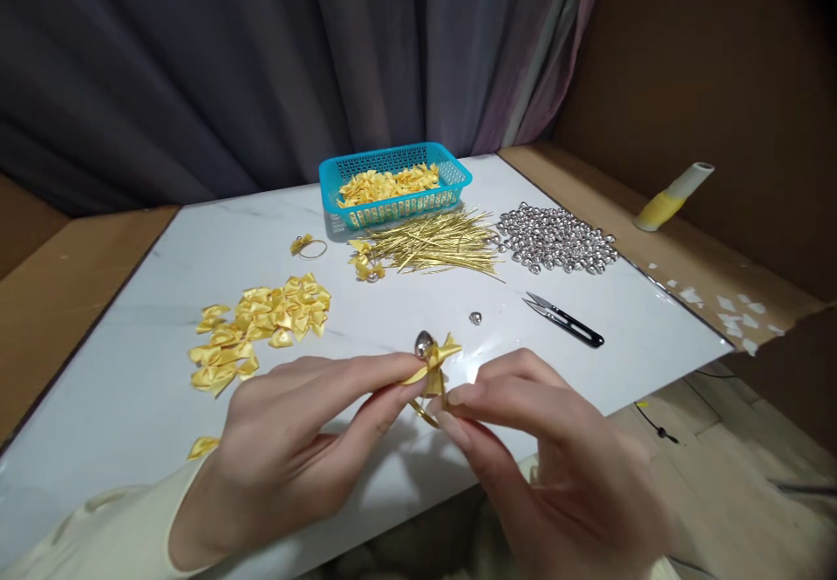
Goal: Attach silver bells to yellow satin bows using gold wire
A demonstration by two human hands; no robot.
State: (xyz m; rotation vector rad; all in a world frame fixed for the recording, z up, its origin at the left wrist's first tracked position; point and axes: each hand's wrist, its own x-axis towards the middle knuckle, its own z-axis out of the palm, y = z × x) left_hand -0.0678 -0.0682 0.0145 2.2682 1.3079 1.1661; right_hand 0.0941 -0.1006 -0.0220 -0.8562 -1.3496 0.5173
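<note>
My left hand (294, 449) pinches a small yellow ribbon bow (439, 360) with a silver bell (424, 344) on it, just above the white table's near edge. My right hand (555, 467) pinches the gold wire tie (428, 410) hanging under the same bow. Both hands are closed, fingertips almost touching. A loose pile of yellow bows (261, 323) lies left of my hands. A single silver bell (475, 317) lies just beyond them.
A blue basket (458, 186) of yellow bows stands at the back. In front of it lie a bundle of gold wire ties (435, 244), a heap of silver bells (555, 238) and a finished bow ring (307, 247). Black snips (563, 318) lie right. A yellow-white tube (673, 196) rests on cardboard.
</note>
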